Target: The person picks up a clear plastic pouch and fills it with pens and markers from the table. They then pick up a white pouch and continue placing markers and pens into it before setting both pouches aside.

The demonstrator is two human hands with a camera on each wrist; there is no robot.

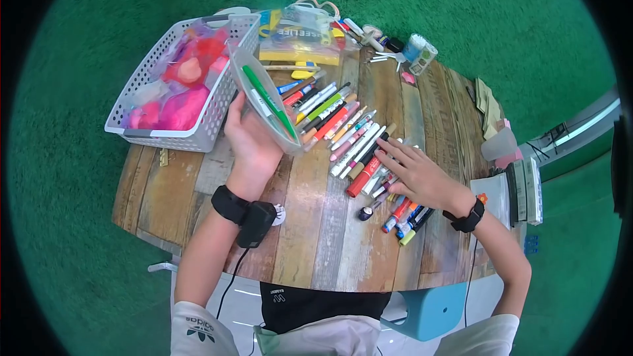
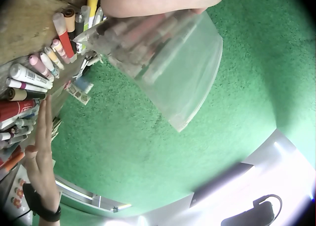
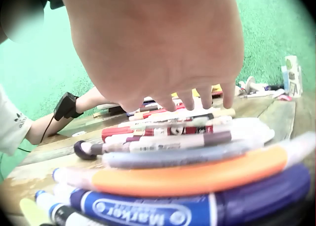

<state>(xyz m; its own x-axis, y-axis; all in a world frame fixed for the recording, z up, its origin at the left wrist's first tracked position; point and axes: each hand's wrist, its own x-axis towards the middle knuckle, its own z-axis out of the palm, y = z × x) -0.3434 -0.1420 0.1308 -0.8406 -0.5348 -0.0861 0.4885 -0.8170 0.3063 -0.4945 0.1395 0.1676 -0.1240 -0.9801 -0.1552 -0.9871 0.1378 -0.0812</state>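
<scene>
Many markers (image 1: 356, 142) lie under the right hand (image 1: 419, 175), fingers spread.

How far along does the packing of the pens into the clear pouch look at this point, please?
Barely begun. Done: a green pen and a few more sit in the clear pouch that the left hand holds. In hand: the right hand lies open on the markers. Left: nearly the whole spread on the wooden table.

Green marker (image 1: 267, 99) showing inside the clear pouch (image 1: 260, 102), red marker (image 1: 364, 177) among the row, white basket (image 1: 217, 102) of pink, counter (image 1: 316, 224) streaky brown-grey planks.
</scene>
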